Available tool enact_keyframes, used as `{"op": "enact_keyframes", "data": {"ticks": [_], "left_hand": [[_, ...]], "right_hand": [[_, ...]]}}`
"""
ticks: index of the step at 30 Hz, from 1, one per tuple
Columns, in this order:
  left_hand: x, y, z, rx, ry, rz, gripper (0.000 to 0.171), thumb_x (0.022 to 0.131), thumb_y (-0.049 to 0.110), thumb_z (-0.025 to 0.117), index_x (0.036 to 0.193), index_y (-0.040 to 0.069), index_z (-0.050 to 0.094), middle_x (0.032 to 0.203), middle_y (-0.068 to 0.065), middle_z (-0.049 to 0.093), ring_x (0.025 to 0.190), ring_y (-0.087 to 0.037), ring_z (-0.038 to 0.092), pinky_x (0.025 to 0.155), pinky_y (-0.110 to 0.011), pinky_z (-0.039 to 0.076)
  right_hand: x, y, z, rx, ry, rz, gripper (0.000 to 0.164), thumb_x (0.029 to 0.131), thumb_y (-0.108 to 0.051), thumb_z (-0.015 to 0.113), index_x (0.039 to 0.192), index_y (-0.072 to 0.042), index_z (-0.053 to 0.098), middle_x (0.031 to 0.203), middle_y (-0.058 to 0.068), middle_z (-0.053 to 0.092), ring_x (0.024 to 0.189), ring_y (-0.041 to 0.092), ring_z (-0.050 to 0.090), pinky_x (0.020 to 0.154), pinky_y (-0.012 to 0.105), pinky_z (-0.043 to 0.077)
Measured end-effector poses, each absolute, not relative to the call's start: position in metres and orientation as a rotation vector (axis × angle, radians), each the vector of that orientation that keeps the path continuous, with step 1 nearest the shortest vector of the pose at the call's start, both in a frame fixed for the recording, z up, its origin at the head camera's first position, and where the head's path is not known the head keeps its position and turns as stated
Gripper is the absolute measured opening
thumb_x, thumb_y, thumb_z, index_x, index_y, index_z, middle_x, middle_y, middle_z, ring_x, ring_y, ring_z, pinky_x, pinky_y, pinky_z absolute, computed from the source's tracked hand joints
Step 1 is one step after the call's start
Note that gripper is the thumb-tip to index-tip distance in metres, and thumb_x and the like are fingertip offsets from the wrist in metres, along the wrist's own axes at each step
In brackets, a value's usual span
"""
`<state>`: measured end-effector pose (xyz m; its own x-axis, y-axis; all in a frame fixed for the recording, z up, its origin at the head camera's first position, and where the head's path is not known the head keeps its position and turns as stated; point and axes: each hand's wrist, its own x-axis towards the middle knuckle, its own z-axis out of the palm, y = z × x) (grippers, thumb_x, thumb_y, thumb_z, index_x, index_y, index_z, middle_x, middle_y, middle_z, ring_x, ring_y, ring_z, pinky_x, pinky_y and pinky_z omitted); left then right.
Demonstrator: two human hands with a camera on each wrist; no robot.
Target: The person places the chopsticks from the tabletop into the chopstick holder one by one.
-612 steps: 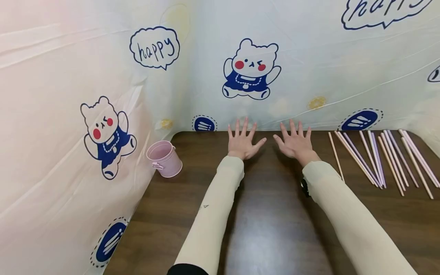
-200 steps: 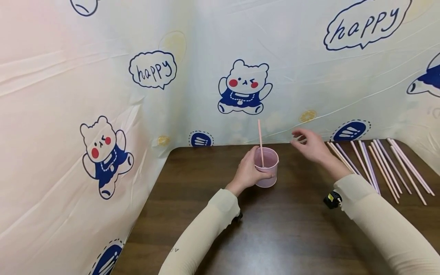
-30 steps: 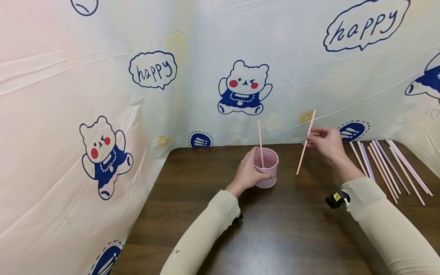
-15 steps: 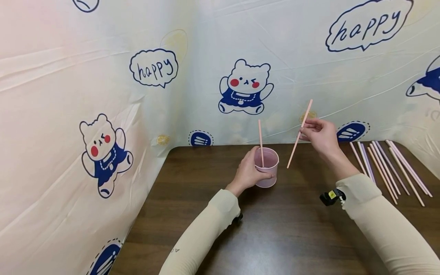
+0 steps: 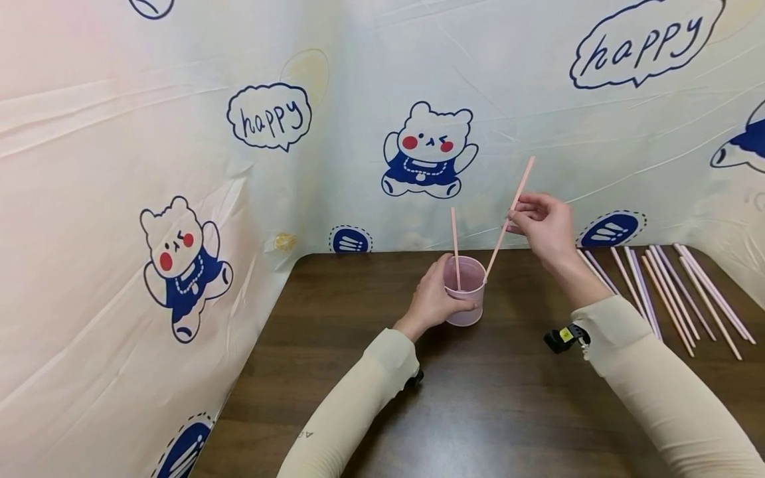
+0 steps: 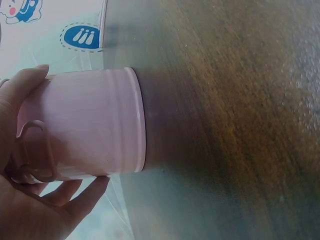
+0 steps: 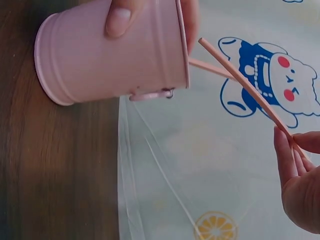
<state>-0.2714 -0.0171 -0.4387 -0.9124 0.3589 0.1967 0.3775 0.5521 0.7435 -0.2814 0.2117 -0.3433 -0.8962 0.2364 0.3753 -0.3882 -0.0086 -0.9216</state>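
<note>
My left hand [image 5: 430,299] grips a small pink metal bucket [image 5: 465,317] near its rim, thumb in front and fingers round the far side. In the left wrist view the bucket [image 6: 95,120] stands upright on the table. One thin pink stick [image 5: 455,232] stands inside it, leaning slightly. Between thumb and fingertips my right hand [image 5: 545,229] pinches another thin pink stick [image 5: 526,174] at about mid-length. This one slants down to the left, its lower end right at the bucket's right rim. The right wrist view has that stick [image 7: 245,83] outside the bucket's mouth.
Several pink and purple sticks [image 5: 672,292] lie in a loose spread on the right of the dark wooden table [image 5: 478,411]. A printed cloth [image 5: 352,166] hangs close behind the table's back edge and along its left side.
Over the last second my right hand carries the pink stick left and upward to the bucket. My left hand stays put. Much earlier, the bucket stood at the far left without sticks.
</note>
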Motion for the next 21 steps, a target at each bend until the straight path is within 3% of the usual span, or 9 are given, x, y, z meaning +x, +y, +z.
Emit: {"op": "enact_keyframes", "data": {"ticks": [15,21], "left_hand": [[-0.270,-0.017,-0.439,-0.636,-2.757,-1.324,0.105,0.069,0.035,0.096,0.154,0.023,0.036,0.136,-0.001,0.054,0.121,-0.022,0.058,0.096,-0.044,0.053],[-0.270,-0.017,-0.438,-0.644,-2.751,-1.334,0.105,0.068,0.034,0.096,0.154,0.023,0.036,0.136,-0.001,0.054,0.122,-0.023,0.058,0.096,-0.043,0.053]], "right_hand": [[-0.284,0.204,-0.358,0.196,-1.920,1.904,0.026,0.091,0.011,0.066,0.117,0.011,0.059,0.095,0.010,0.062,0.079,0.009,0.069,0.071,0.027,0.060],[-0.287,0.203,-0.366,0.276,-2.009,1.897,0.028,0.091,0.015,0.063,0.116,0.020,0.053,0.098,0.021,0.061,0.078,0.007,0.068,0.074,0.029,0.060]]}}
